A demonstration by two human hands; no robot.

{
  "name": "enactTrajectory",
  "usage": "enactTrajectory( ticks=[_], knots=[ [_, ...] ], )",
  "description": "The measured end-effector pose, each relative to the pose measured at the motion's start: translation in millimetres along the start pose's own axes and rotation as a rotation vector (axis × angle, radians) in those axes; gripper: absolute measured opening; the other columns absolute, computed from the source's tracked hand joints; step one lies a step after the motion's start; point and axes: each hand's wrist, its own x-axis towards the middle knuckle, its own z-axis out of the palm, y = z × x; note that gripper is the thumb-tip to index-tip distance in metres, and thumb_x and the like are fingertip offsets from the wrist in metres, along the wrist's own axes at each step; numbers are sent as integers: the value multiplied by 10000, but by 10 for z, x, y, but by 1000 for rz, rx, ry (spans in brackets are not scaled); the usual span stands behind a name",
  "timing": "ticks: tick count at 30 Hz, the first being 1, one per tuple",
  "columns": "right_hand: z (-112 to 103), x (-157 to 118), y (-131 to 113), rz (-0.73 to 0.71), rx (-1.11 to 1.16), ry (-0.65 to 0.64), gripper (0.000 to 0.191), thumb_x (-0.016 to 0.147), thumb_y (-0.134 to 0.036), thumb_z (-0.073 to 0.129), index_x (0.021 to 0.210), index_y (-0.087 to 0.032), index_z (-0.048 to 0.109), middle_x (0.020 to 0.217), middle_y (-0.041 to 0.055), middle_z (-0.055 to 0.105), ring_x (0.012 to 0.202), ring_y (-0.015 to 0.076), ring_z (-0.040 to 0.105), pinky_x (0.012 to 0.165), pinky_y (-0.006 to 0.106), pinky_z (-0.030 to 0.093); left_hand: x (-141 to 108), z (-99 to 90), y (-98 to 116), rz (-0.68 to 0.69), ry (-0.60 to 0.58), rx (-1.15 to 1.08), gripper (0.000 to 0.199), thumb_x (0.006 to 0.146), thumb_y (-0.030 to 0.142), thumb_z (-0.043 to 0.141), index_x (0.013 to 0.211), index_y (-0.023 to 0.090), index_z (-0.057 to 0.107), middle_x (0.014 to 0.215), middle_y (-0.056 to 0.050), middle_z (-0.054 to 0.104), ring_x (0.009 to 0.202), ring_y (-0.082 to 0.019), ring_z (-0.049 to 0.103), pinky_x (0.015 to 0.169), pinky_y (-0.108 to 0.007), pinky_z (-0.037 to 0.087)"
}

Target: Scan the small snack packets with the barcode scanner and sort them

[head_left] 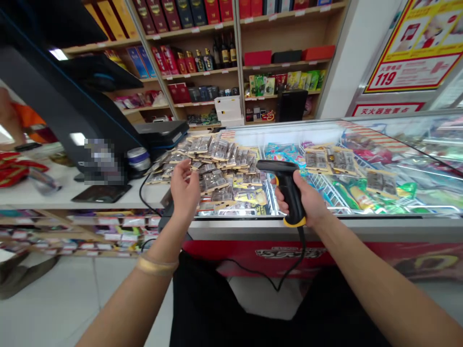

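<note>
My right hand is wrapped round the grip of a black and yellow barcode scanner, whose head points left above the glass top of a chest freezer. A cable hangs from its base. My left hand is loosely curled with the fingers apart and nothing seen in it. It hovers at the front left edge of a heap of flat packets with dark contents; whether it touches them I cannot tell. To the right of the scanner, a few more such packets lie apart on the glass.
A point-of-sale terminal and a white jar stand on the counter at left. Wire baskets of bagged goods show through the freezer glass. Shelves of boxes and bottles line the back. Another person's arm shows at far left.
</note>
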Motion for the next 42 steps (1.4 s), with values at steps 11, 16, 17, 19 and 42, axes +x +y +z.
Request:
enactTrajectory(
  ticks=[11, 16, 17, 19, 42],
  knots=[
    [402, 116, 378, 163, 11, -41, 549, 840, -695, 659, 1006, -172, 635, 602, -23, 560, 418, 92, 476, 374, 200, 414, -240, -200, -231, 14, -151, 311, 343, 840, 328, 635, 1164, 222, 596, 797, -5, 688, 747, -189, 605, 818, -328, 464],
    [374, 89, 362, 168, 45, -27, 542, 832, -698, 669, 952, -172, 621, 597, -25, 560, 426, 88, 481, 382, 192, 415, -252, -75, -237, -42, -176, 246, 439, 786, 313, 702, 1200, 212, 593, 719, 22, 681, 684, -179, 622, 748, -307, 461],
    [370, 89, 364, 169, 45, -29, 546, 828, -701, 673, 951, -172, 619, 595, -26, 560, 425, 87, 481, 381, 192, 415, -248, -56, -245, -68, -179, 202, 460, 768, 301, 716, 1200, 207, 590, 697, 33, 675, 656, -169, 620, 729, -297, 464],
    [360, 94, 371, 167, 48, -35, 550, 823, -701, 679, 954, -171, 617, 591, -27, 561, 423, 88, 481, 378, 192, 415, -242, -33, -254, -118, -170, 114, 482, 729, 283, 737, 1179, 191, 589, 658, 48, 664, 614, -147, 615, 698, -276, 468],
    [-145, -155, 124, -82, 48, 5, 628, 703, -720, 787, 985, -174, 655, 634, -31, 577, 443, 88, 497, 391, 203, 429, -499, 290, 288, -480, -334, -540, 810, 595, 29, 821, 1347, 262, 632, 1016, -42, 769, 937, -146, 737, 807, -210, 599]
  ],
)
